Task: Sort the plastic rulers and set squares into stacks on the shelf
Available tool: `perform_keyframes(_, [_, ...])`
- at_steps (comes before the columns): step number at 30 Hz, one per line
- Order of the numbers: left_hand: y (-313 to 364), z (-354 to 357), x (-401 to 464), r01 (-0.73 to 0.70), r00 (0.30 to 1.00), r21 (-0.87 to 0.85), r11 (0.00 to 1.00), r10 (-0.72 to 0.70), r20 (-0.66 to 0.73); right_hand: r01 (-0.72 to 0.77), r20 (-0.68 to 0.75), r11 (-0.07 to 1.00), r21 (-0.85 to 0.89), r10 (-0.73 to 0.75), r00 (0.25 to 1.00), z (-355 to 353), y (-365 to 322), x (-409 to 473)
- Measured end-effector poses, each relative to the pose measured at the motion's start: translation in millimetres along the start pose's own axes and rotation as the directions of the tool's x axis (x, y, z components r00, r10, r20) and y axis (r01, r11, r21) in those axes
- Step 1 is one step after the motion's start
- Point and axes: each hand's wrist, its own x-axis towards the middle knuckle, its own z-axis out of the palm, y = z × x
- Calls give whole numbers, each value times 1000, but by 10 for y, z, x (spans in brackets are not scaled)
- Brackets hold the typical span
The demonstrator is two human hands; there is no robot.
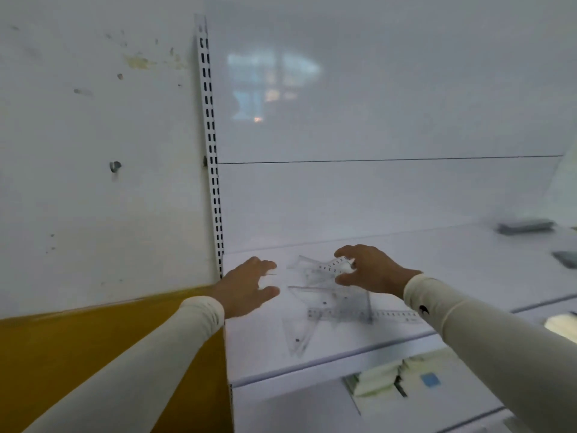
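Right hand (368, 267) pinches a ruler (335, 265); my left hand (246, 284) hovers wide. Clear rulers look light, stiff, slick, so I'd grip the edges.

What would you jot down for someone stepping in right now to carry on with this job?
Left hand: open, fingers spread, holding nothing, beside the pile.
Right hand: fingers curled round a clear ruler at the top of the pile.
Clear rulers and set squares lie jumbled and overlapping on the white shelf.
Done: no neat stacks visible yet.
Left: separate rulers from set squares and stack each kind.
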Motion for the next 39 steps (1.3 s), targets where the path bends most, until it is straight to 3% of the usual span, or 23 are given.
perform_keyframes(9, [1680,791,854,-275,950,-7,961,273,150,-269,-126,963,-24,264,956,-700,1539,-887])
perform_keyframes(18, [3917,2072,1473,-577,765,-54,815,563,313,-492,-208,870,35,488,848,-1375,3312,-2262])
perform_keyframes(27, [5603,3057,1881,-705,599,-168,689,705,381,-694,-261,710,118,696,669,-1690,4751,-3466])
perform_keyframes(39, [7166,4124,3120,-787,469,-219,576,790,394,-817,-272,556,156,819,505,-2040,6549,-3671])
